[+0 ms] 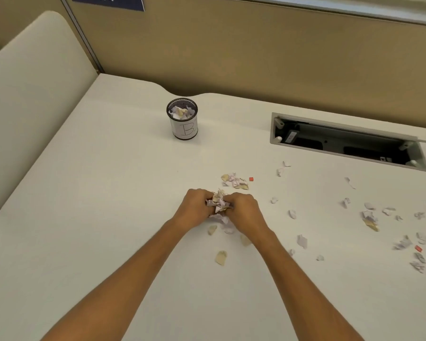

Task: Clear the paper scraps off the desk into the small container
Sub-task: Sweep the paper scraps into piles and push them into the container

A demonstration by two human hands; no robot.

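My left hand (194, 207) and my right hand (244, 209) press together around a bunch of crumpled paper scraps (219, 201) at the desk's middle. A few scraps lie loose under and just behind the hands. The small container (183, 127), a black mesh cup with a white label marked "B", stands upright farther back and slightly left, with several scraps inside. A small heap of scraps (235, 180) sits just beyond my hands. Many more scraps (369, 217) are scattered across the right side of the desk.
The white desk (96, 193) has an open cable tray recess (347, 141) at the back right. A cream divider panel (30, 94) rises on the left and a tan partition wall stands behind. Two small red bits (251, 179) lie among the scraps.
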